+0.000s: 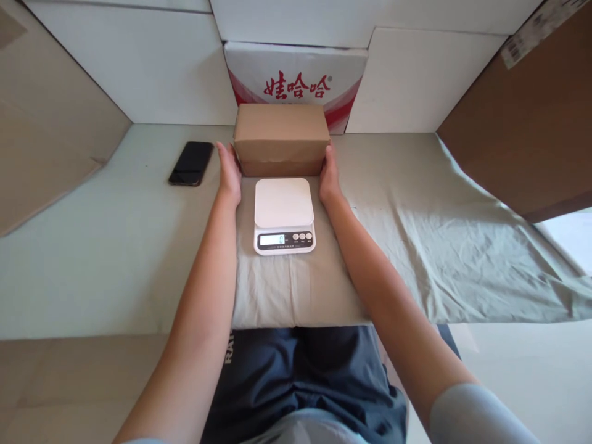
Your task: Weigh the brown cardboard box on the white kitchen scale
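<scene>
Brown corrugated cardboard box [280, 139]: closed, plain, resting on the grey-green cloth [416, 246] at the far side of the work surface, directly behind the scale and close to it.

Left hand [229, 172]: flat against the box's left end, fingers extended, pressing inward. Right hand [329, 176]: flat against the right end, likewise. The box is held between the two palms by side pressure only; no fingers are visible under its base.

White digital kitchen scale [283, 214]: platform bare, display reading 0, three round buttons beside the display. It sits between the wrists, just in front of the box.

Risks, as judged: a palm-only squeeze may let the box slip or tip forward if pressure eases; the box is wider than the platform, so an off-centre placement could leave it rocking or hiding the display; the soft, wrinkled cloth beneath the scale may upset a reading; a wrist could brush the buttons.

Surroundings: black smartphone [191, 163], screen dark, lying left of the box, well apart from the left hand. White carton with red Chinese lettering [296, 71] standing right behind the box, leaving little room rearward. White panels [139, 68] along the back; brown cardboard sheets [522, 123] leaning at right and left.
</scene>
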Demonstrator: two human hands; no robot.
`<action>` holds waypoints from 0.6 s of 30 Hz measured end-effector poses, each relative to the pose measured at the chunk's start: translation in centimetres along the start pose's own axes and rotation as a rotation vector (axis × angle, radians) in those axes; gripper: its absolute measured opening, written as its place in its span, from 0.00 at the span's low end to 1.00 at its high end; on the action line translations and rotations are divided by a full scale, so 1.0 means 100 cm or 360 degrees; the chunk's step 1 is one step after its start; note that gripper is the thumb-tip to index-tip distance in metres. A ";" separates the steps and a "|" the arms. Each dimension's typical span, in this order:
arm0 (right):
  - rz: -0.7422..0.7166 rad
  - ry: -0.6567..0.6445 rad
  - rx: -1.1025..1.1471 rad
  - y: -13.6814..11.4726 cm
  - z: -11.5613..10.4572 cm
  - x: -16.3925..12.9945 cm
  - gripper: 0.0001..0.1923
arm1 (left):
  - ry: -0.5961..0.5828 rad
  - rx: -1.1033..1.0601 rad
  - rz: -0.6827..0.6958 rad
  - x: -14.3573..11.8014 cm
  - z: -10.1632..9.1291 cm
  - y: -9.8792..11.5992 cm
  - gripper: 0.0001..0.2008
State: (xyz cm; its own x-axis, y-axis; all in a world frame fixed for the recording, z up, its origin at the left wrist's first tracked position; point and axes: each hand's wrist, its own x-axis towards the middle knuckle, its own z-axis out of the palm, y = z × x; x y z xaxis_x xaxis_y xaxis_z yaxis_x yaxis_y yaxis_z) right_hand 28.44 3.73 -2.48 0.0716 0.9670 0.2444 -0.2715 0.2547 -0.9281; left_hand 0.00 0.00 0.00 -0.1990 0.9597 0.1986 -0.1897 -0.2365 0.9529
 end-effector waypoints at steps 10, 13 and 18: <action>0.0055 0.0026 0.0054 0.001 0.005 0.002 0.49 | 0.0018 -0.0022 -0.0101 -0.013 0.016 0.013 0.49; 0.0072 0.0053 0.0058 -0.003 0.007 -0.004 0.48 | 0.0031 -0.0008 -0.0166 -0.017 0.019 0.018 0.46; 0.0076 0.0062 0.0075 0.000 0.006 0.002 0.53 | 0.0053 -0.0078 -0.0162 -0.019 0.020 0.020 0.43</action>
State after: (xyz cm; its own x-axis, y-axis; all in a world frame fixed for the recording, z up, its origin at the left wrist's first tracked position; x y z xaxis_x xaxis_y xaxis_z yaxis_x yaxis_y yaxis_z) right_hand 27.84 3.97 -2.29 0.0945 0.9776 0.1880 -0.3206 0.2087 -0.9240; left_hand 1.91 -2.01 1.96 -0.2082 0.9737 0.0930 -0.2573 -0.1462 0.9552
